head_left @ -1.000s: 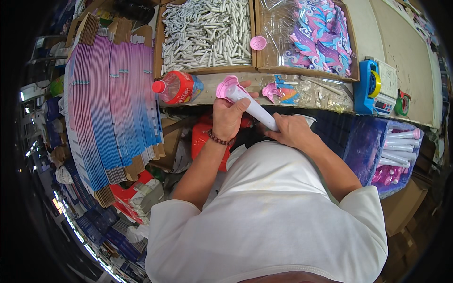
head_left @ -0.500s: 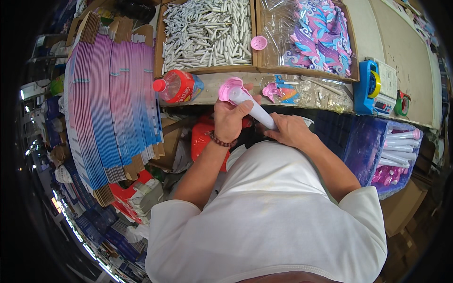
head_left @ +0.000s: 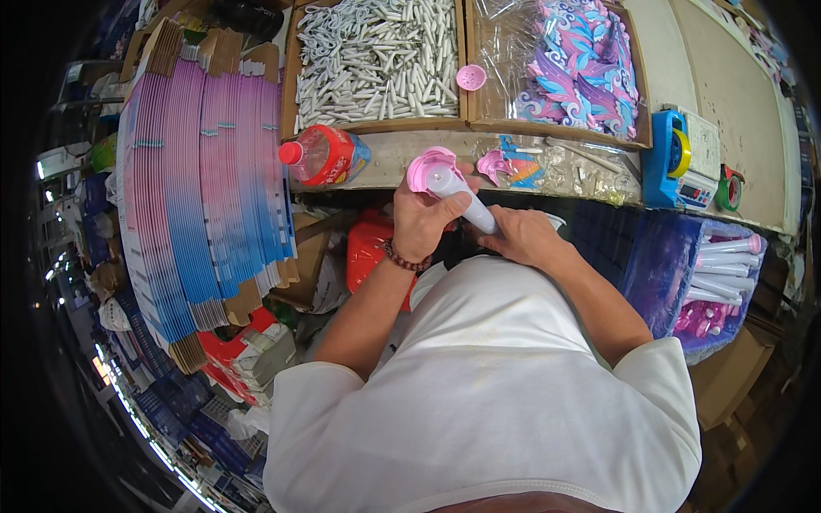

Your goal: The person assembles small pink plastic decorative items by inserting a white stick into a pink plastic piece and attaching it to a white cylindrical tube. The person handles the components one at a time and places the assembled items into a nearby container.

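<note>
My left hand (head_left: 419, 227) is closed around the upper part of a white plastic tube (head_left: 479, 212) with its thumb across the front. A pink scalloped cup (head_left: 419, 173) sits on the tube's far end, its hollow facing up at me. My right hand (head_left: 532, 237) grips the lower end of the same tube, close to my belly; its fingertips are partly hidden. On the bench ledge just beyond, a second pink scalloped piece (head_left: 492, 166) lies beside a blue and orange cutout (head_left: 522, 162). A pink dome with small holes (head_left: 471, 78) rests on the divider between two cardboard boxes.
Ahead stand a box of small white sticks (head_left: 376, 64) and one of purple-blue wing shapes (head_left: 590, 77). A red-capped bottle (head_left: 329, 156) lies on the ledge. Cardboard sheets (head_left: 205, 179) stack at left. At right are a tape dispenser (head_left: 663, 162) and a bin of white tubes (head_left: 723, 269).
The tube's pink end has shifted slightly right and tipped further up toward me. My left hand moved a little right with it; my right hand stays almost in place.
</note>
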`<state>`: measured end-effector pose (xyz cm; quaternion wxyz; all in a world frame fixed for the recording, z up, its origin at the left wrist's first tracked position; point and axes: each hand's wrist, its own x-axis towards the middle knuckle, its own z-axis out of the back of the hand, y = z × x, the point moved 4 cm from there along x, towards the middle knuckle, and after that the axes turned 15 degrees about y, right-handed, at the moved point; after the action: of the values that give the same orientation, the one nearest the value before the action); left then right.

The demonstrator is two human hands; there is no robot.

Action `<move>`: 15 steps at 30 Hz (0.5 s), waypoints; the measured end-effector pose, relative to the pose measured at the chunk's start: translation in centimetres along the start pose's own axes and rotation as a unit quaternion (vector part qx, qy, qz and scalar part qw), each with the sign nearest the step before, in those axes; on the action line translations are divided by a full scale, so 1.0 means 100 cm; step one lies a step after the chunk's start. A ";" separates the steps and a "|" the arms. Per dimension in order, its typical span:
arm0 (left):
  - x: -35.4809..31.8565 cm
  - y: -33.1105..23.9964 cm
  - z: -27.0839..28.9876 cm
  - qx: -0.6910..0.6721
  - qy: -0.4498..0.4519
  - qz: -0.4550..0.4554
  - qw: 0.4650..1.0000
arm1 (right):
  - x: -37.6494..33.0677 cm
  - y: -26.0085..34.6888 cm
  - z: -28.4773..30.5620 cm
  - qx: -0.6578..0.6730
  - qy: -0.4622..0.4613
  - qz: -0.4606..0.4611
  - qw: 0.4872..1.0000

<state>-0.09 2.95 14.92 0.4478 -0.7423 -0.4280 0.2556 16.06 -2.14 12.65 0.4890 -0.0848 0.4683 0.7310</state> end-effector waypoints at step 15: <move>0.007 0.006 0.015 -0.060 -0.032 0.044 0.997 | 0.002 -0.002 -0.002 0.005 0.012 0.004 1.000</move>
<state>-0.61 4.12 13.68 0.3766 -0.7774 -0.4238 0.2724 16.05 -2.18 12.26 0.4810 -0.0889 0.4783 0.7293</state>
